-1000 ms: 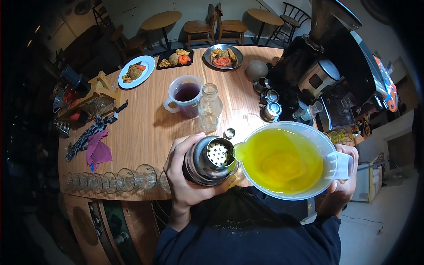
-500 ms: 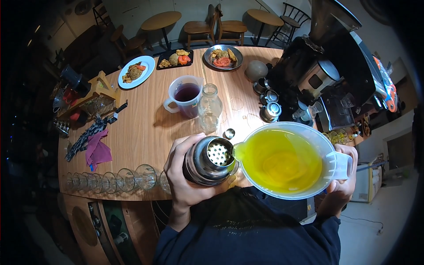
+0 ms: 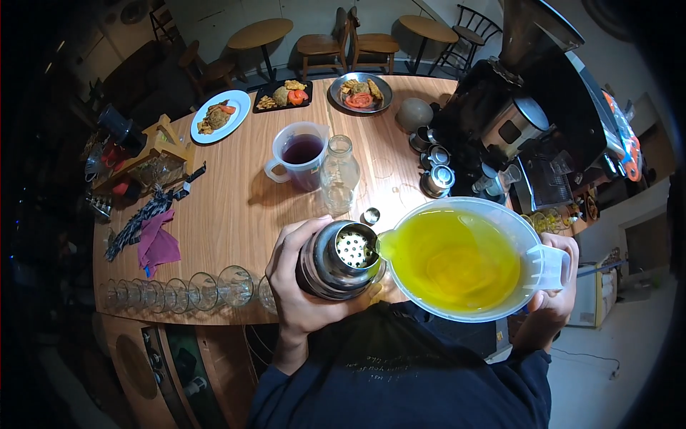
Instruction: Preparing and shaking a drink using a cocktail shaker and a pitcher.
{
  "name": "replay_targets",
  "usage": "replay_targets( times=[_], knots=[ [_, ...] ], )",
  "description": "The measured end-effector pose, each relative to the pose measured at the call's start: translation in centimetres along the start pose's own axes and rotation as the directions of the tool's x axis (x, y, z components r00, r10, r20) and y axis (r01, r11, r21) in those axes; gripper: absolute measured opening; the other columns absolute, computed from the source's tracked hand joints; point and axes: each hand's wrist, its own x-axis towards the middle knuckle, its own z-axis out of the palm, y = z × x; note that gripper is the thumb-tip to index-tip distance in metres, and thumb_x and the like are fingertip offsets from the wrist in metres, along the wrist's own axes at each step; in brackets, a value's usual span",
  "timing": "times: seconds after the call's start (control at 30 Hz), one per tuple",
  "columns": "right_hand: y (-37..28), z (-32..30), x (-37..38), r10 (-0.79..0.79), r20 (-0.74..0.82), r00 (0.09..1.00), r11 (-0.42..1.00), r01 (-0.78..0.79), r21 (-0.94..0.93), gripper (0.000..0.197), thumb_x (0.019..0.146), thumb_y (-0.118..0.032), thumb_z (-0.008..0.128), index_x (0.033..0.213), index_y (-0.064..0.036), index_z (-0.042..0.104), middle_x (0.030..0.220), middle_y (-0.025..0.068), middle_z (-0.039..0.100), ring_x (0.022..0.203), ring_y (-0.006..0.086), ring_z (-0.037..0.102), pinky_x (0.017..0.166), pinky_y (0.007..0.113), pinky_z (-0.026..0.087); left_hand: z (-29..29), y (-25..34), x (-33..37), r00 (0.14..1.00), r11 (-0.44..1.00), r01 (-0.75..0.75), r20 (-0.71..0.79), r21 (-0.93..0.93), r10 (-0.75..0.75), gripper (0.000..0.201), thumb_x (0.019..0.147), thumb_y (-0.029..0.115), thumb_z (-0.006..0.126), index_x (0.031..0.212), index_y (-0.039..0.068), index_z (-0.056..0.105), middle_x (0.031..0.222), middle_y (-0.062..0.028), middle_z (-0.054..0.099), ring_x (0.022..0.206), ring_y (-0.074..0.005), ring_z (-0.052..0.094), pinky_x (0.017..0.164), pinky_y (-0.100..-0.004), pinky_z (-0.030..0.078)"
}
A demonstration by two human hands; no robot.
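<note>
My left hand (image 3: pixel 295 275) is wrapped round a metal cocktail shaker (image 3: pixel 330 264) whose top is a strainer with small holes. In my right hand (image 3: pixel 561 279) is the handle of a clear plastic measuring jug (image 3: pixel 529 222), tilted toward the shaker. Yellow-green liquid (image 3: pixel 457 261) fills much of the jug, and its spout meets the strainer's right edge. A small metal cap (image 3: pixel 370 216) lies on the table just beyond the shaker. Past that stand an uncapped glass bottle (image 3: pixel 340 175) and a second plastic jug (image 3: pixel 279 154) with dark purple liquid.
Several drinking glasses (image 3: pixel 204 292) line the near left edge of the wooden table (image 3: pixel 221 186). A purple cloth (image 3: pixel 158 243) lies at left. Plated food on a white plate (image 3: pixel 239 107), black tray (image 3: pixel 266 91) and metal dish (image 3: pixel 386 93) sits at the far edge. Coffee equipment (image 3: pixel 493 129) crowds the right.
Hardly anything differs. Both hands hold the shaker and the jug in the same place, with the spout still against the strainer.
</note>
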Motion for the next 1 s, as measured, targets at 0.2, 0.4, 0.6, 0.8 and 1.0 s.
replay_targets(
  times=[0.2, 0.4, 0.6, 0.8, 1.0],
  knots=[
    [0.0, 0.3, 0.0, -0.01, 0.005, 1.0, 1.0, 0.01, 0.011, 0.101, 0.04, -0.063, 0.1, 0.107, -0.0074, 0.049, 0.088, 0.0033, 0.055, 0.079, 0.0133, 0.061, 0.073, 0.028, 0.052, -0.2, -0.1, -0.1, 1.0, 1.0, -0.009, 0.003, 0.02, 0.009, 0.085, 0.055, 0.025, 0.1, 0.126, 0.0, 0.06, 0.115, -0.0145, 0.066, 0.104, -0.0265, 0.069, 0.095, -0.0368, 0.055],
    [0.0, 0.1, -0.1, -0.012, 0.009, 1.0, 1.0, 0.012, -0.005, 0.102, 0.04, -0.064, 0.1, 0.108, -0.0068, 0.049, 0.089, 0.0036, 0.055, 0.078, 0.0133, 0.061, 0.072, 0.027, 0.052, -0.2, 0.0, -0.1, 1.0, 1.0, -0.016, 0.002, 0.007, 0.016, 0.085, 0.055, 0.024, 0.1, 0.126, 0.0, 0.06, 0.116, -0.0148, 0.066, 0.105, -0.0266, 0.069, 0.095, -0.0371, 0.055],
    [0.5, -0.1, -0.4, -0.037, -0.015, 0.999, 0.999, 0.037, -0.01, 0.104, 0.039, -0.065, 0.1, 0.109, -0.0063, 0.05, 0.09, 0.0039, 0.056, 0.08, 0.0136, 0.061, 0.074, 0.028, 0.052, -0.2, 0.0, -0.3, 1.0, 1.0, -0.019, 0.0, -0.015, 0.019, 0.084, 0.056, 0.023, 0.1, 0.126, 0.0, 0.059, 0.116, -0.0153, 0.065, 0.105, -0.0265, 0.069, 0.094, -0.0369, 0.056],
    [0.0, 0.0, -0.5, -0.022, -0.015, 1.0, 1.0, 0.022, -0.019, 0.104, 0.039, -0.066, 0.099, 0.109, -0.0061, 0.05, 0.091, 0.0044, 0.056, 0.082, 0.0144, 0.062, 0.075, 0.029, 0.053, -0.3, -0.2, -0.4, 1.0, 0.999, -0.025, 0.002, 0.02, 0.025, 0.086, 0.056, 0.026, 0.1, 0.127, 0.0, 0.06, 0.115, -0.0148, 0.065, 0.104, -0.0266, 0.069, 0.093, -0.0366, 0.055],
    [-0.4, 0.6, -0.6, -0.018, -0.044, 0.999, 1.0, 0.018, -0.015, 0.104, 0.039, -0.066, 0.099, 0.108, -0.0058, 0.05, 0.091, 0.0043, 0.056, 0.081, 0.014, 0.061, 0.074, 0.028, 0.052, -0.6, -0.3, -0.3, 0.997, 0.997, -0.069, 0.042, 0.044, 0.067, 0.086, 0.056, 0.014, 0.092, 0.131, -0.005, 0.054, 0.111, -0.0117, 0.062, 0.101, -0.0211, 0.067, 0.092, -0.0308, 0.052]
  ],
)
